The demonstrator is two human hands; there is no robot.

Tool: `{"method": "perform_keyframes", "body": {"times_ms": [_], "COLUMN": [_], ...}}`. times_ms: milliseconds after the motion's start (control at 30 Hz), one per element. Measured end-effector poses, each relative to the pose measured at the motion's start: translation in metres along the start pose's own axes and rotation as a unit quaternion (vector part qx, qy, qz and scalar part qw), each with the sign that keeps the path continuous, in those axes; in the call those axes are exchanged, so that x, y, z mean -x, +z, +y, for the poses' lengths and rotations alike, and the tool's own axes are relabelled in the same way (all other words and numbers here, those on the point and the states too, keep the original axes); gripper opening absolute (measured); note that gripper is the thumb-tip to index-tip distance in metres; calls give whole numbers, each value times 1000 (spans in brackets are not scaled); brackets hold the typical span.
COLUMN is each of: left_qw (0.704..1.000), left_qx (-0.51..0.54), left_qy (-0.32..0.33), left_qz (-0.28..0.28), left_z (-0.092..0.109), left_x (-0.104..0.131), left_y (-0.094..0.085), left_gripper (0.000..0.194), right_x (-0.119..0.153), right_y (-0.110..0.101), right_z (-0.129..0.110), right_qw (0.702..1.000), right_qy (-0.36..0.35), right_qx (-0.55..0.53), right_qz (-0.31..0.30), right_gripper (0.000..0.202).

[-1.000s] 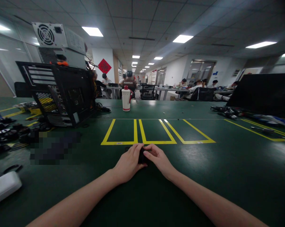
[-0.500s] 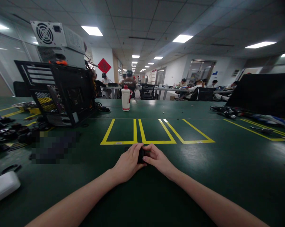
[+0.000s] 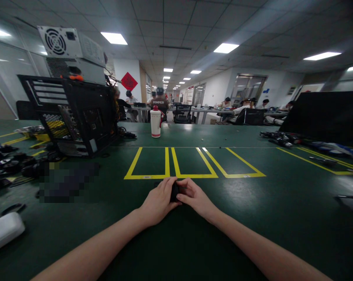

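Note:
A small black object (image 3: 174,192) sits between my two hands, just in front of the taped outlines; its kind is hidden by the fingers. My left hand (image 3: 161,200) is wrapped over it from the left, fingers together across its top. From the right, my right hand (image 3: 194,197) pinches its near side with thumb and fingertips. Both forearms reach in low over the green table (image 3: 176,249).
Yellow tape rectangles (image 3: 194,176) lie ahead of my hands. Behind them stands a white bottle (image 3: 155,123). An open computer case (image 3: 85,113) carrying a power supply (image 3: 59,41) rises at left, near tangled black parts (image 3: 9,164). A dark monitor (image 3: 328,117) is at right.
At the right edge, a dark hand-like shape with a thin, shiny tool has come further into view. My hands and the black object stay practically where they were.

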State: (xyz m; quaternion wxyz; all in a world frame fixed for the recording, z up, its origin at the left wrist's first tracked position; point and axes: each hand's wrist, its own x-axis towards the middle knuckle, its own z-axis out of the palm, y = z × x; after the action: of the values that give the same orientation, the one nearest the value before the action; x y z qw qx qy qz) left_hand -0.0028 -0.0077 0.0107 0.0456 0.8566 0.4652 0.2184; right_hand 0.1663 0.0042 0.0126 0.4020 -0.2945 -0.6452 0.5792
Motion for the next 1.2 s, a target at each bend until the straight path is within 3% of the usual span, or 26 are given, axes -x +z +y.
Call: {"method": "perform_keyframes", "body": {"times_ms": [200, 333, 433, 600, 800, 933, 1033, 1200], "left_qw": [1000, 1000, 1000, 1000, 1000, 1000, 1000, 1000], "left_qx": [1, 8, 9, 10, 12, 11, 11, 21], "left_qy": [2, -4, -2, -1, 1, 5, 4, -6], "left_qz": [2, -10, -2, -3, -1, 2, 1, -10], "left_z": [1, 2, 1, 2, 3, 3, 3, 3], "left_x": [0, 0, 0, -1, -1, -2, -2, -2], "left_y": [-1, -3, -2, -1, -3, -3, -4, -4], "left_gripper": [65, 63, 63, 62, 61, 62, 61, 60], "right_x": [0, -2, -2, 0, 1, -2, -3, 1], "right_y": [3, 4, 2, -1, 2, 3, 1, 0], "right_z": [0, -3, -4, -1, -4, -5, -3, -1], "right_qw": [999, 996, 996, 1000, 999, 998, 998, 1000], "right_qy": [-5, 17, 39, 14, 9, 19, 36, 7], "right_qx": [28, 48, 55, 6, 14, 20, 28, 30], "right_qz": [45, 68, 50, 1, 37, 56, 42, 1], "right_gripper": [14, 18, 21, 29, 15, 21, 26, 28]}}
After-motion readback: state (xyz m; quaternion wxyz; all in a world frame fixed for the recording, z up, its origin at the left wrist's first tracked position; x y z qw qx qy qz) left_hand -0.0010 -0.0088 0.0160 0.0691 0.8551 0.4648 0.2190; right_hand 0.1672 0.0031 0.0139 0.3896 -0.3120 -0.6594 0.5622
